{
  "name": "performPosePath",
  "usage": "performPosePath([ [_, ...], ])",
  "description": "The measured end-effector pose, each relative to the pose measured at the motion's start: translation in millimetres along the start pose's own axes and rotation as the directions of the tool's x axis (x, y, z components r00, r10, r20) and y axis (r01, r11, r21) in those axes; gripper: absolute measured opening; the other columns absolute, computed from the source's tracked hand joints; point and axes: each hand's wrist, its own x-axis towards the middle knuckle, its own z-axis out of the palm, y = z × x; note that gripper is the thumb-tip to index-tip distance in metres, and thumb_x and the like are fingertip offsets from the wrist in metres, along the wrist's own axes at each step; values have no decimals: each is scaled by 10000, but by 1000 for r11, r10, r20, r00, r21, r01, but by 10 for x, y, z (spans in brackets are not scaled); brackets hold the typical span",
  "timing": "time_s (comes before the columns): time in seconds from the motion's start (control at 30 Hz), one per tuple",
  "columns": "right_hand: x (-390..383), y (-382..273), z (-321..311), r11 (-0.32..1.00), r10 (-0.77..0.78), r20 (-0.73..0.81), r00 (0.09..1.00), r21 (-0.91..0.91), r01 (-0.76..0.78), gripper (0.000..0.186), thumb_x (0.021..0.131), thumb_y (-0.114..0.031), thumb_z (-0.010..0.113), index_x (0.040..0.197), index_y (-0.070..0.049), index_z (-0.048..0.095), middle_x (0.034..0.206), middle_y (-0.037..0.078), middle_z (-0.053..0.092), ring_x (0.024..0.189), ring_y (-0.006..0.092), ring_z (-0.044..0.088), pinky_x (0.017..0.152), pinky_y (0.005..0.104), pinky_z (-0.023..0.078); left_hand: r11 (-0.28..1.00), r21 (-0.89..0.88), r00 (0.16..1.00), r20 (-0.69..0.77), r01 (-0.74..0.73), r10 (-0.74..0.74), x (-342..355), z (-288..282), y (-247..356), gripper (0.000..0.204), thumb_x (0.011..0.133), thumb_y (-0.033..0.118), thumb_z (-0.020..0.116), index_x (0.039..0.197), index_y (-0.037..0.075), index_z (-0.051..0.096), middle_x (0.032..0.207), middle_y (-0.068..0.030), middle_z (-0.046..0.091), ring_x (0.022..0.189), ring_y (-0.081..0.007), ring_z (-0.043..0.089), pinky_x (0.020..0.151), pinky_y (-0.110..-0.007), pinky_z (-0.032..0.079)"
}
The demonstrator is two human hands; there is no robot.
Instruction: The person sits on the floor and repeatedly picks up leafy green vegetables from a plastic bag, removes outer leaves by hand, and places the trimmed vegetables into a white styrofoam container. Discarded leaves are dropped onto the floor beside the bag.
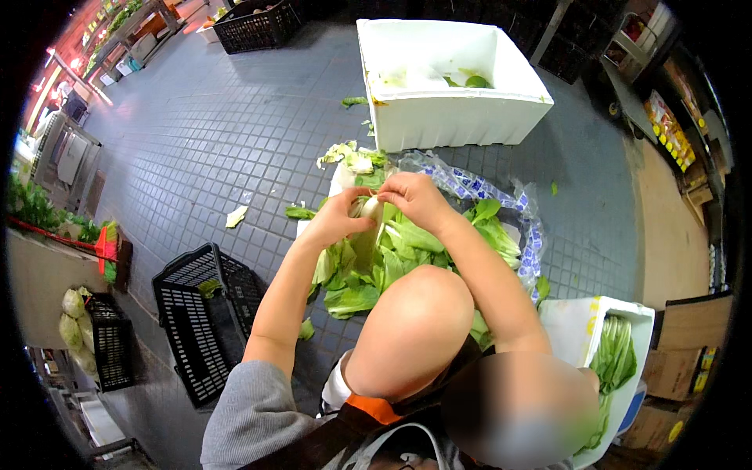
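Noting, from nearest outward: a raised bare knee [419, 333] stands just this side of the work, overlapping the edge of the leaf pile [352, 301] from this viewpoint. Beyond it, one bok choy head [366, 210] (type judged by its thick pale base) is off the floor, between the hands. Left hand [341, 215] grasps it, thumb on the near side and fingers on the far side; right hand [411, 202] has its fingertips drawn together on the pale end from the right. Exact portion pinched: hidden. Long axis runs roughly away from the knee, white end outermost, leafy part trailing back. Neither hand clearly nearer; both in contact, the left wrapping more of it. Materials: base smooth, rounded, waxy-looking; pile leaves broad, limp, glossy green, ribs paler. To the right, a white foam box [560, 323] with matte walls holds upright-looking leafy greens [615, 356]; to the left, a black lattice plastic basket [188, 337]. Just past the hands, crumpled clear plastic wrap [470, 186] with a blue-and-white pattern curves around the pile's right side. A stray pale leaf [236, 216] lies on the dark gridded floor [196, 172]. Farther, a larger foam box [462, 121] contains leaf scraps; farthest noted, a black crate [257, 33].
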Motion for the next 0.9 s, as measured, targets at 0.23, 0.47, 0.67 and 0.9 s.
performPosePath([
  [0.23,-45,353,-169,912,-105,-169,980,-408,27,345,747,-224,672,982,-5,548,915,146,590,911,323,552,819,387,438,892,-447,998,42,66,-53,15,-61,-60,471,764,87,650,1194,-8,484,861,-30,596,566,-67,467,476,-200,364],
  [0.47,-78,-23,125,926,290,-132,948,287,-244,845,643,-267,772,1297,-9,304,1151,205,508,1051,273,524,901,351,408,557,-826,980,-169,-85,-101,351,309,113,306,902,132,509,1185,18,492,1021,-106,599,941,-186,578,778,-316,494],
  [0.67,-216,104,-319,927,301,-412,860,336,-164,532,687,-137,632,1155,-5,415,1046,146,557,952,221,559,837,330,440,481,-851,971,-241,-209,-5,478,359,238,200,888,85,507,1082,46,540,1004,-97,617,880,-169,585,752,-309,470],
  [0.9,-333,-415,-789,948,256,-41,966,206,-242,463,714,-160,703,1113,-21,515,1142,96,536,1022,238,537,885,316,422,596,-714,920,-373,-368,121,571,344,308,208,866,57,544,1072,29,543,1006,-109,615,909,-176,586,783,-296,474],
])
